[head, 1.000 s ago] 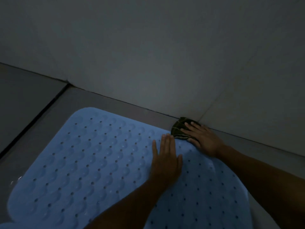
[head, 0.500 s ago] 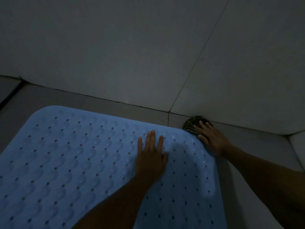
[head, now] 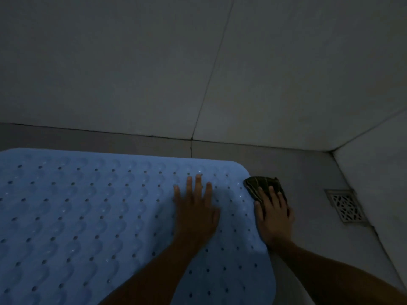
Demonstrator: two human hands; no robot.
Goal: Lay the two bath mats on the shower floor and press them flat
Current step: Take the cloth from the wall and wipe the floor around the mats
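A light blue rubber bath mat (head: 88,216) with rows of small holes lies on the grey shower floor (head: 304,179) and fills the lower left of the head view. My left hand (head: 196,214) lies palm down on it near its far right corner, fingers spread. My right hand (head: 274,216) rests flat at the mat's right edge, its fingertips on a small dark striped cloth-like thing (head: 262,183) beside the mat's corner. The mat bulges slightly near my right wrist. No second mat is in view.
A tiled wall (head: 154,73) rises just behind the mat, and a second wall (head: 378,172) closes the right side. A square metal floor drain (head: 345,208) sits by the right wall. The light is dim.
The view has swung right, bringing the corner and the drain into sight. My left hand stays flat on the mat, and my right hand stays on the dark cloth.
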